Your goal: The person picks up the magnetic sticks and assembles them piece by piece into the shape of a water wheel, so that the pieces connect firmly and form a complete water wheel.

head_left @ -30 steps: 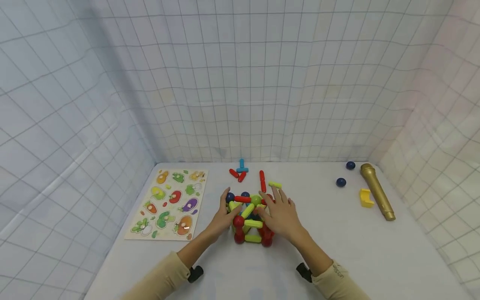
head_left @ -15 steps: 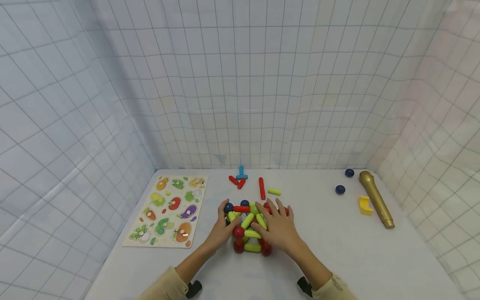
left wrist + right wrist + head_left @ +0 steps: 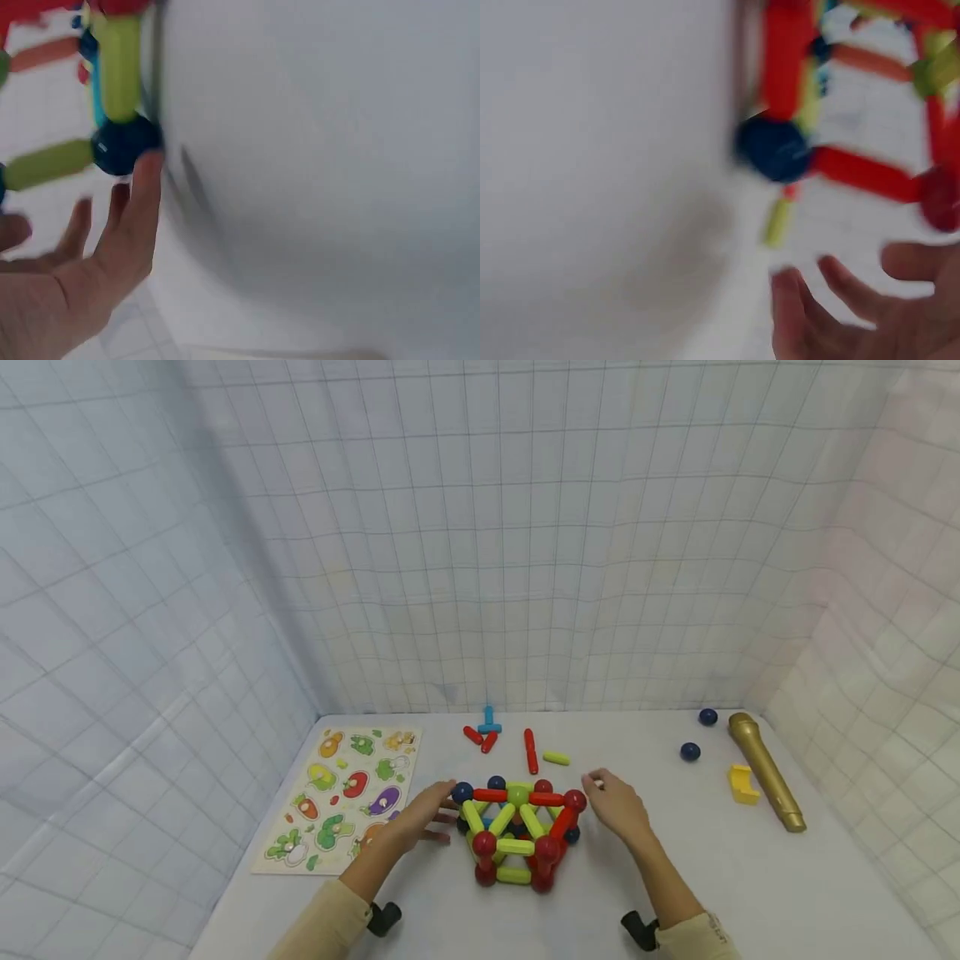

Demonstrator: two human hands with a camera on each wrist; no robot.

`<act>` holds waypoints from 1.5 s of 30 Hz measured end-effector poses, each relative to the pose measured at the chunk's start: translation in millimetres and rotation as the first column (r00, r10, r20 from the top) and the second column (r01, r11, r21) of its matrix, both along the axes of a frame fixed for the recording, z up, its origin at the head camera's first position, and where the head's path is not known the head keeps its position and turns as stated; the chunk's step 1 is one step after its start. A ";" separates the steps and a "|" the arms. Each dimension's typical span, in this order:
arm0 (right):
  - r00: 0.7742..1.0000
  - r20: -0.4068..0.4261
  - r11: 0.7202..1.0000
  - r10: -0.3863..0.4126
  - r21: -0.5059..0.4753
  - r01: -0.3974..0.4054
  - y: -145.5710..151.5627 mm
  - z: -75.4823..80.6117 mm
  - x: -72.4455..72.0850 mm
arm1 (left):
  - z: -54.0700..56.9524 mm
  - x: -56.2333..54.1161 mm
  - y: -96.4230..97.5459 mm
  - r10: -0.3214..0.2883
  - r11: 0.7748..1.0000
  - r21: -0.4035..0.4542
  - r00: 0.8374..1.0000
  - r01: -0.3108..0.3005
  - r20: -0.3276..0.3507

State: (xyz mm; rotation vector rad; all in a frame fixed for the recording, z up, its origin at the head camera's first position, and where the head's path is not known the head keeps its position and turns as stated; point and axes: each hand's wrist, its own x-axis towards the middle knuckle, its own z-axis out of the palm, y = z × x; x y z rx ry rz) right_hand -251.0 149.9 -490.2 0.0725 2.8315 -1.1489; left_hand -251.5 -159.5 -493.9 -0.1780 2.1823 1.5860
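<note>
In the head view a construction of magnetic rods and balls stands mid-table, built from yellow-green and red rods with red, dark blue and green balls. My left hand is at its left side with fingers extended; in the left wrist view a fingertip meets or nearly meets a dark blue ball. My right hand is off to the construction's right, beside a red corner ball. From the right wrist view, a gap separates its loosely bent fingers from the rods and balls, and nothing is held.
Behind the construction lie loose red rods, blue rods and a yellow-green rod. A vegetable puzzle board is on the left. Toward the right are dark blue balls, a yellow block and a gold microphone-shaped piece.
Both hands have come away from the top of the construction, the right hand to the right and the left hand slightly to the left. More of the construction is now visible.
</note>
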 end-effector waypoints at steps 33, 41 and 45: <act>0.862 0.460 0.958 0.212 -0.271 -0.091 15.7 -22.4 -39.4 | -11.7 -49.2 19.0 -0.014 0.983 -0.171 0.949 0.071 0.314; 0.869 0.458 0.954 0.188 -0.297 -0.050 20.0 -20.9 -44.6 | -10.2 -53.6 14.7 -0.040 0.996 -0.065 0.952 0.063 0.303; 0.896 0.403 0.946 0.189 -0.321 -0.055 22.8 -18.1 -48.2 | -7.5 -58.7 17.1 -0.065 0.996 -0.038 0.960 0.078 0.271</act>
